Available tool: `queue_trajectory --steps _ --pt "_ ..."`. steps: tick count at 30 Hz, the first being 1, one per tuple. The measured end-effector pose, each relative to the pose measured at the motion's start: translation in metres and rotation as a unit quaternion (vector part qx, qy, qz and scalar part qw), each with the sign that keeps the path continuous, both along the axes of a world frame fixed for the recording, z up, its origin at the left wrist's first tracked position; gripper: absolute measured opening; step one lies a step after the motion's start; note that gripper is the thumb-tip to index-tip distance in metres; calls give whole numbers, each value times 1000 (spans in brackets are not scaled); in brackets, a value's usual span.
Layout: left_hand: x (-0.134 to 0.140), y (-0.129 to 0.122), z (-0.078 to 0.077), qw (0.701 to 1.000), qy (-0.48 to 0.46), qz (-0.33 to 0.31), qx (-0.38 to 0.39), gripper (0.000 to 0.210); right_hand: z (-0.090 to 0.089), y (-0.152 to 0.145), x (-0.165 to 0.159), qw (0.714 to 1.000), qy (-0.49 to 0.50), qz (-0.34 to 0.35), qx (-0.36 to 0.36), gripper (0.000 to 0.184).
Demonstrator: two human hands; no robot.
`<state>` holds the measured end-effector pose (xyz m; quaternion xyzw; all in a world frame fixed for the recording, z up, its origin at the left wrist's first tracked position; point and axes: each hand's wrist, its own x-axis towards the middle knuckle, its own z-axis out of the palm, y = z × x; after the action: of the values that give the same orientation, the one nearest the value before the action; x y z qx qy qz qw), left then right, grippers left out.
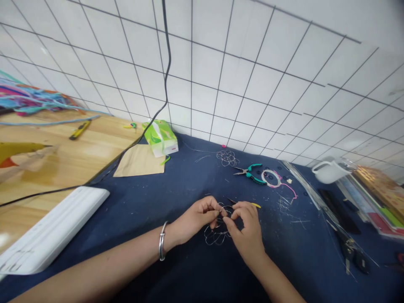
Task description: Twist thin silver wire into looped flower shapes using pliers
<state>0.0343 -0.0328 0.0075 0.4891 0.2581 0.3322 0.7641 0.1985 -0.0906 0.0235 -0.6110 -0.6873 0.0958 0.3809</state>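
A thin looped wire piece [214, 237], shaped like a ring of petals, lies between my hands above the dark blue cloth. My left hand [195, 219], with a silver bangle [162, 241] at the wrist, pinches the wire between thumb and fingers. From the other side, my right hand [248, 229] is closed on the same wire, fingertips close to those of the left. Behind the right hand, a tool with a yellow handle [256, 205] and a dark tip is partly hidden. Farther back lies another tangle of wire loops [227, 158].
Teal-handled pliers [251, 173] lie beyond my hands, beside a white ring spool [271, 178] with pink cord. At right are a white mug [331, 170], straight wires [301, 183] and black-handled cutters [349, 250]. A tissue pack [160, 139] and white box [59, 227] stand left.
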Motion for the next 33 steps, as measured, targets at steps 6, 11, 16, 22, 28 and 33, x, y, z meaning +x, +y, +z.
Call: queue_trajectory --steps 6,11,16,22,28,33 --pt "0 -1 4 1000 25 9 10 8 1 -3 12 1000 -1 27 4 9" --pt "0 0 3 999 37 14 19 5 -6 -3 43 988 -151 1 -3 24" --pt "0 1 1 999 43 12 20 6 -28 0 66 946 -324 -25 -8 49" --pt "0 1 3 999 36 12 16 6 -36 2 68 925 -380 -15 -3 34" --pt "-2 4 -1 999 43 25 21 4 -22 -5 73 959 -274 -42 -68 15" --pt "-2 7 -2 998 54 36 26 3 7 -32 56 974 -212 -21 -83 27"
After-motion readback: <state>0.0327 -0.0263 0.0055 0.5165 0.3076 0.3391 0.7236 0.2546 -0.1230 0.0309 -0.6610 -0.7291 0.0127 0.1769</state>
